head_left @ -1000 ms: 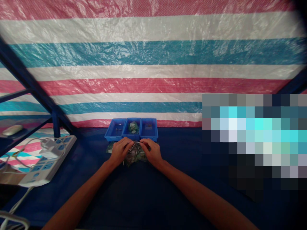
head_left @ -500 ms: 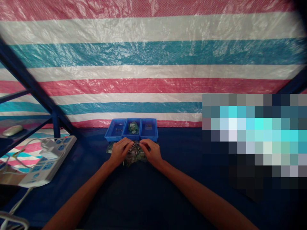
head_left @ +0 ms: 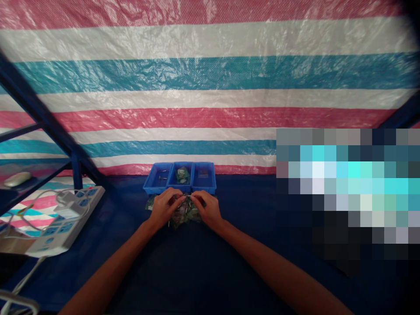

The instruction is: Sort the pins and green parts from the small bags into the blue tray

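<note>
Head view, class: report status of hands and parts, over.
Left hand, right hand pinching one small part. Green pile beneath. Blue bins just behind, nothing blocking.

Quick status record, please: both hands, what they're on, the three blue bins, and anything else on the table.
left hand: curled, fingertips on the pile of small parts, at its left side
right hand: curled, fingertips on the same pile, at its right side
pile: greenish pieces and thin metal pins, on the table just in front of the bins
hold: too small to tell whether either hand pinches a part
left bin: a few metal pins
middle bin: greenish pieces
right bin: dark contents, unclear
power strip: white, far left, cables plugged in
</note>
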The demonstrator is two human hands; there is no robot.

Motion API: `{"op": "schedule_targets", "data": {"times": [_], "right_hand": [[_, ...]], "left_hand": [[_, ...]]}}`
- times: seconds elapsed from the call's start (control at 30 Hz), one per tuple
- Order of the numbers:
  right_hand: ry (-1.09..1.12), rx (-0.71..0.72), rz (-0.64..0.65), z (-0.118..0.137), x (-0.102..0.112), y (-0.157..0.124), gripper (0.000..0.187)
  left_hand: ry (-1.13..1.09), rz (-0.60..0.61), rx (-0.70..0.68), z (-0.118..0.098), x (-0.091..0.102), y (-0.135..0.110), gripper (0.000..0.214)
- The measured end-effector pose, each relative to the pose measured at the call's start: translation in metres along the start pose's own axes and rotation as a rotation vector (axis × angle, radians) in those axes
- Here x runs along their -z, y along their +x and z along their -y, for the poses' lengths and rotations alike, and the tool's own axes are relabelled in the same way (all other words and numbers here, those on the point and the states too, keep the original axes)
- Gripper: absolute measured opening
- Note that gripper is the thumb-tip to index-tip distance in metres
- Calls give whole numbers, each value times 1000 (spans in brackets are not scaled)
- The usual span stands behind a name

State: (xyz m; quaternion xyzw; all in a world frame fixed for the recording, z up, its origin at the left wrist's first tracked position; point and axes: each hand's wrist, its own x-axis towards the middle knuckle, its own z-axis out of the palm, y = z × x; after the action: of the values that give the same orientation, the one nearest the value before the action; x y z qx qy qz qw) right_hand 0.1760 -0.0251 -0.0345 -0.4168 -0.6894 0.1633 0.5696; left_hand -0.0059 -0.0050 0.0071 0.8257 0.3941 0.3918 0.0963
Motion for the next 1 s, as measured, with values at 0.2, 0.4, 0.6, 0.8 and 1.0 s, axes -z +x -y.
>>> {"op": "schedule_targets", "data": {"times": [0.2,0.4,0.6,0.8,1.0], "right_hand": [[0,8,10,0,0,0,18],[-9,24,23,-1,-1,0,20],[-13,35,27,-1,-1,-1,18],[-6,33,31,1,1,1,20],[17,37,20,0,1,1,21]], "left_hand": [[31,-25,-39,0,0,0,16],[56,-78,-79,2,-2,-1,14],[61,-89,-79,3,-2,-1,14],[21,-51,-54,2,-1,-1,14],[5,-24,-59,3,-2,-1,14]]}}
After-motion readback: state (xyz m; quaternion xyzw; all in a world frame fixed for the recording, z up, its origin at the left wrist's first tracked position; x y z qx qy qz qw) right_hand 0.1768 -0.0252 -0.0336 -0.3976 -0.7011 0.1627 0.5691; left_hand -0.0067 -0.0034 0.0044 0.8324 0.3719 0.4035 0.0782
